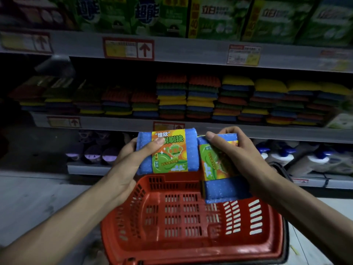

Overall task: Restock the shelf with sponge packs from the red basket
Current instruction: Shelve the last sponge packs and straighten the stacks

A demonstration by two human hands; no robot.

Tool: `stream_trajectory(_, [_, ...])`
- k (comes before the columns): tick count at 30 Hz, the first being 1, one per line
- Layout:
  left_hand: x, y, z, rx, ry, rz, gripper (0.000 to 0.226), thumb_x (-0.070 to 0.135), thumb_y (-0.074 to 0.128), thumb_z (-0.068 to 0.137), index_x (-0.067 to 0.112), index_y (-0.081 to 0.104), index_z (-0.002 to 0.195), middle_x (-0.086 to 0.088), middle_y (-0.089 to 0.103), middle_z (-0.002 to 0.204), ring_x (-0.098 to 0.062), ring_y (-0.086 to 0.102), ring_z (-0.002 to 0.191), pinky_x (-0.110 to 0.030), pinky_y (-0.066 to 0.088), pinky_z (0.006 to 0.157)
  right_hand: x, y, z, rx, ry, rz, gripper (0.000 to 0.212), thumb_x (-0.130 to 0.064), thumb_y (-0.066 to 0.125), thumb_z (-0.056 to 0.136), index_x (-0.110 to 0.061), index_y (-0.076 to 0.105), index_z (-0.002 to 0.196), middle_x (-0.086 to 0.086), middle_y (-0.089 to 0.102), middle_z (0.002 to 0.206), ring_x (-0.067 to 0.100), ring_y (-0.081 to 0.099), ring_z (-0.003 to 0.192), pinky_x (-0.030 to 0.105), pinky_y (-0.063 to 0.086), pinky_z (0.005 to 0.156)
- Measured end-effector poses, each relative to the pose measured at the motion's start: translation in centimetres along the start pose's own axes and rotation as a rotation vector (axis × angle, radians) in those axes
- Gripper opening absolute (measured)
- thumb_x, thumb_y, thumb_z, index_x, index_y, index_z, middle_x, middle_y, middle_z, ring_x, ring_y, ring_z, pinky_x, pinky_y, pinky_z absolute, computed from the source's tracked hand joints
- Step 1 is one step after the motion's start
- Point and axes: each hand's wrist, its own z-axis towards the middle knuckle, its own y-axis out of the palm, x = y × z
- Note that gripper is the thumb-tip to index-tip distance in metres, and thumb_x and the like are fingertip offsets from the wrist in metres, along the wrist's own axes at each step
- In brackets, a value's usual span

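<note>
The person stands close to the shelving with a pack in each hand, both held just above the red basket [118, 236]. The left hand [128, 161] grips the first sponge pack [168, 153] by its left end: the thumb lies across the orange and green label on the front, and the fingers are wrapped behind the blue sponge, mostly out of sight. The right hand [236, 155] holds the second sponge pack [215, 165] from above, its fingers [229, 131] curled over the top edge and the thumb pressed on the near top corner. This pack hangs tilted, with its blue lower end dipping inside the basket's rim. The two packs touch side by side.

Beyond them, the shelf [114, 122] carries rows of stacked sponges [191, 96] in orange, green, blue and yellow. Green packages [219, 18] line the level above, with red-framed price tags [128, 48] on its edge. Lower right stand white spray bottles [317, 159] with blue tops. The basket sits on a pale floor [38, 203], and the aisle is dim.
</note>
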Motion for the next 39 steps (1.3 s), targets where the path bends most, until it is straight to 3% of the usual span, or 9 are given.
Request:
stream_trajectory(6, [0.1, -1.1, 0.3, 0.009, 0.019, -0.008, 0.047, 0.029, 0.076, 0.074, 0.01, 0.071, 0.116, -0.01, 0.079, 0.104, -0.021, 0.078, 0.085, -0.025, 0.061, 0.065, 0.2, 2.3, 0.4, 0.027, -0.024, -0.057, 0.054, -0.048, 0.081, 0.077, -0.012, 0.055, 0.108, 0.003, 0.075, 0.081, 0.01, 0.072, 0.067, 0.023, 0.055, 0.055])
stream_trajectory(12, [-0.2, -2.9, 0.1, 0.036, -0.014, 0.013, 0.063, 0.034, 0.083, 0.063, 0.009, 0.068, 0.119, -0.011, 0.079, 0.105, -0.026, 0.078, 0.089, -0.03, 0.063, 0.07, 0.5, 4.1, -0.1, 0.039, -0.041, -0.115, 0.055, -0.049, 0.08, 0.077, -0.012, 0.054, 0.108, 0.013, 0.074, 0.093, 0.015, 0.075, 0.072, 0.027, 0.059, 0.061])
stream_trajectory(17, [-0.1, -3.6, -0.8, 0.042, -0.032, 0.013, 0.054, 0.032, 0.082, 0.067, 0.011, 0.07, 0.115, -0.009, 0.08, 0.102, -0.021, 0.078, 0.084, -0.027, 0.062, 0.066, 0.7, 5.1, -1.3, 0.055, -0.061, -0.155, 0.058, -0.054, 0.078, 0.076, -0.013, 0.055, 0.11, 0.013, 0.074, 0.096, 0.021, 0.076, 0.082, 0.038, 0.062, 0.072])
stream_trajectory(22, [0.5, -4.1, -1.8, -0.022, -0.112, -0.07, 0.051, 0.029, 0.078, 0.071, 0.01, 0.071, 0.118, -0.012, 0.078, 0.108, -0.02, 0.078, 0.084, -0.029, 0.064, 0.07, 0.6, 5.7, -2.1, 0.09, -0.023, -0.125, 0.048, -0.056, 0.068, 0.089, -0.015, 0.059, 0.11, 0.006, 0.073, 0.088, 0.008, 0.071, 0.069, 0.028, 0.058, 0.064])
stream_trajectory(25, [1.7, -4.7, -2.1, -0.091, -0.161, -0.13, 0.044, 0.031, 0.073, 0.08, 0.013, 0.073, 0.12, -0.011, 0.077, 0.114, -0.023, 0.076, 0.088, -0.038, 0.063, 0.078, 0.3, 6.0, -2.5, 0.159, -0.086, -0.125, 0.039, -0.056, 0.066, 0.092, -0.021, 0.06, 0.107, -0.006, 0.071, 0.082, 0.003, 0.069, 0.068, 0.026, 0.052, 0.065])
stream_trajectory(30, [3.8, -5.9, -3.1, -0.182, -0.266, -0.028, 0.047, 0.029, 0.068, 0.082, 0.014, 0.071, 0.126, -0.013, 0.075, 0.115, -0.027, 0.072, 0.089, -0.04, 0.059, 0.078, -0.5, 6.1, -4.3, 0.088, -0.084, -0.103, 0.044, -0.058, 0.066, 0.089, -0.045, 0.053, 0.129, 0.001, 0.075, 0.101, 0.008, 0.076, 0.077, 0.029, 0.058, 0.071])
stream_trajectory(34, [5.6, -6.5, -4.3, -0.166, -0.347, -0.038, 0.043, 0.03, 0.069, 0.08, 0.019, 0.073, 0.122, -0.013, 0.075, 0.117, -0.03, 0.069, 0.095, -0.044, 0.056, 0.084, -2.0, 6.1, -5.0, 0.032, -0.146, -0.109, 0.034, -0.049, 0.072, 0.086, -0.042, 0.065, 0.119, 0.001, 0.076, 0.099, 0.012, 0.077, 0.078, 0.026, 0.061, 0.062])
stream_trajectory(37, [6.2, -7.8, -4.9, -0.133, -0.278, -0.022, 0.049, 0.029, 0.076, 0.075, 0.021, 0.073, 0.124, -0.012, 0.075, 0.119, -0.028, 0.072, 0.094, -0.038, 0.061, 0.073, -2.4, 5.9, -5.1, 0.005, -0.2, -0.15, 0.03, -0.048, 0.073, 0.086, -0.043, 0.069, 0.115, -0.002, 0.077, 0.099, 0.013, 0.077, 0.084, 0.033, 0.064, 0.07])
stream_trajectory(39, [5.9, -8.6, -5.0, -0.049, -0.25, -0.034, 0.054, 0.028, 0.079, 0.07, 0.019, 0.073, 0.123, -0.013, 0.075, 0.119, -0.029, 0.072, 0.096, -0.037, 0.06, 0.075, -2.2, 5.8, -5.1, 0.012, -0.204, -0.15, 0.023, -0.046, 0.07, 0.09, -0.042, 0.069, 0.112, -0.003, 0.076, 0.097, 0.014, 0.076, 0.084, 0.034, 0.061, 0.071])
